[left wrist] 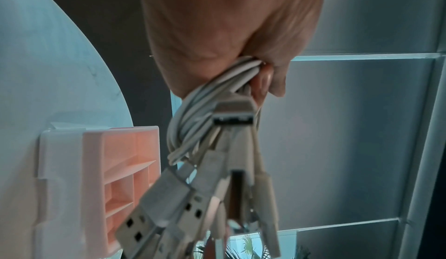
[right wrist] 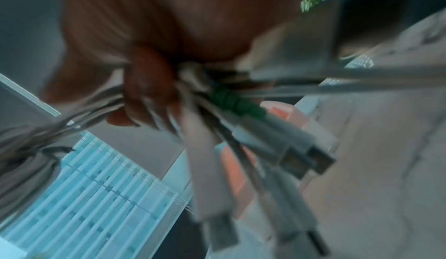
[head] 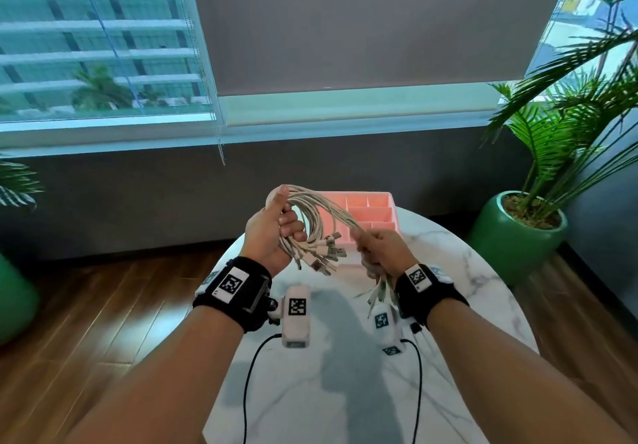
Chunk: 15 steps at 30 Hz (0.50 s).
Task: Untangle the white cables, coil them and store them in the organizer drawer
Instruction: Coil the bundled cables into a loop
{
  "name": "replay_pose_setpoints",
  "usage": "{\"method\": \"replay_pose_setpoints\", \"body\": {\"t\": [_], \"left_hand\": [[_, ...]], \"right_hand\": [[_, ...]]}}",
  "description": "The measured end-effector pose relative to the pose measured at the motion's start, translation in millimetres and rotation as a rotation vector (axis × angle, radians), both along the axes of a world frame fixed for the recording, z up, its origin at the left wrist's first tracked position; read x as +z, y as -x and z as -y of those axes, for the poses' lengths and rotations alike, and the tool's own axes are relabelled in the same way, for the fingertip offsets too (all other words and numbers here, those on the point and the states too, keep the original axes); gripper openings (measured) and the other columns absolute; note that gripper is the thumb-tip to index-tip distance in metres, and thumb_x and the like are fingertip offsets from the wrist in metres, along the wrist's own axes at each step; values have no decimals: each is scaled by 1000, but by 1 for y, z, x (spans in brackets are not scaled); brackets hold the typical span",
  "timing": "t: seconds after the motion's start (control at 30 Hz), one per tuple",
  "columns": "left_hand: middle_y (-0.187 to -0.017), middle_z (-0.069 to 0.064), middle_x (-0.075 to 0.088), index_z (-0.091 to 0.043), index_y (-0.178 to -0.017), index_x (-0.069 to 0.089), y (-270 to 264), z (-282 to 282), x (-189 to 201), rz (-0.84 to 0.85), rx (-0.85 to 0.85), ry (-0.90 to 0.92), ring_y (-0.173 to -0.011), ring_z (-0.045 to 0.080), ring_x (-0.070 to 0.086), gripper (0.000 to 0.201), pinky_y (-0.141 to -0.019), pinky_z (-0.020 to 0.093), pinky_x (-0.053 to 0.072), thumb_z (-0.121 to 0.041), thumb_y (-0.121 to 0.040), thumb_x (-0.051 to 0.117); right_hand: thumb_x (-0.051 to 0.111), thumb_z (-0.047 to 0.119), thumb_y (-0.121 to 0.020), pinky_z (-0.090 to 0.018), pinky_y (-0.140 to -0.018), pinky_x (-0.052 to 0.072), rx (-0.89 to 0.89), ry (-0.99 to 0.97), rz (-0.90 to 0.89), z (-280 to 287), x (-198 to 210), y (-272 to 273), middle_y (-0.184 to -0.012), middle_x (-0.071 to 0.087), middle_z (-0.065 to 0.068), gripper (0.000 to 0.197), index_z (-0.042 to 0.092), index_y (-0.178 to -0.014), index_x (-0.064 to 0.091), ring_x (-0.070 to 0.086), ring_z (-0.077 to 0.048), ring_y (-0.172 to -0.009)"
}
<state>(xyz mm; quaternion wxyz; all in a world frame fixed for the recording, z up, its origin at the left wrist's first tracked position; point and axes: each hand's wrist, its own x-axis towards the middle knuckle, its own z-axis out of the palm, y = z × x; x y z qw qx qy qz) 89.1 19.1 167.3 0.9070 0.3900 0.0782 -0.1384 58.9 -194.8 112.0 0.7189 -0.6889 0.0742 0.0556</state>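
A bundle of several white cables (head: pixel 321 214) arcs in the air between my two hands, above the marble table (head: pixel 483 291). My left hand (head: pixel 276 233) grips one end of the bundle in a fist, with USB plugs (head: pixel 326 254) fanning out below it; the left wrist view shows those plugs (left wrist: pixel 169 211) close up. My right hand (head: pixel 378 250) grips the other end, plugs (head: pixel 379 290) hanging beneath the wrist. The right wrist view is blurred and shows cable ends (right wrist: pixel 296 148) and a green tie (right wrist: pixel 231 101). The pink organizer drawer (head: pixel 374 209) sits on the table behind the hands, its compartments bare.
A potted palm in a green pot (head: pixel 514 236) stands right of the table. Black wires (head: pixel 252 374) trail from my wrist cameras across the tabletop. Wooden floor (head: pixel 103 323) lies to the left. A window and a grey wall are behind.
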Motion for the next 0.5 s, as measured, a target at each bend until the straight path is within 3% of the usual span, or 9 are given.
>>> {"method": "replay_pose_setpoints", "body": {"t": [0.07, 0.17, 0.27, 0.37, 0.43, 0.5], "left_hand": [[-50, -9, 29, -19, -72, 45, 2, -1, 3, 17, -7, 4, -36, 4, 29, 37, -40, 21, 34, -40, -97, 62], [-49, -9, 30, -18, -71, 46, 2, -1, 9, 43, -16, 2, -36, 3, 30, 37, -40, 20, 35, -39, -99, 60], [-50, -7, 30, -17, -74, 46, 2, 2, 9, 69, -20, -43, -36, 5, 30, 36, -40, 22, 36, -38, -99, 61], [-52, -5, 32, -16, -76, 50, 3, 9, 3, 108, 34, -117, -39, 8, 31, 35, -41, 25, 37, -39, -91, 70], [-55, -3, 33, -15, -77, 53, 7, 14, -2, 130, 78, -149, -43, 10, 32, 36, -44, 27, 37, -43, -80, 75], [-57, -2, 34, -12, -80, 55, 10, 19, -11, 147, 130, -186, -45, 11, 33, 37, -45, 27, 37, -42, -77, 76]], "right_hand": [[65, 47, -90, -23, -45, 27, 30, -72, -2, 10, 3, -4, -54, 33, 1, 40, 11, -74, 59, 26, -13, -41], [55, 29, -101, -28, -51, 35, 34, -80, 47, 20, 1, -8, -59, 40, 0, 29, 5, -91, 67, 33, -13, -45], [52, 20, -103, -28, -53, 40, -43, 119, 119, 14, -7, -7, -65, 45, 2, 22, 6, -104, 69, 40, -11, -52], [48, 28, -103, -31, -54, 42, -100, 329, 54, -9, -25, 1, -69, 50, 1, 22, 15, -99, 66, 44, -14, -57], [45, 31, -103, -32, -51, 42, -61, 410, 32, -26, -40, 11, -70, 52, 2, 23, 15, -97, 61, 46, -14, -56], [41, 27, -103, -32, -59, 45, 21, 590, 71, -40, -58, 17, -78, 54, 0, 19, 14, -97, 54, 50, -17, -66]]}}
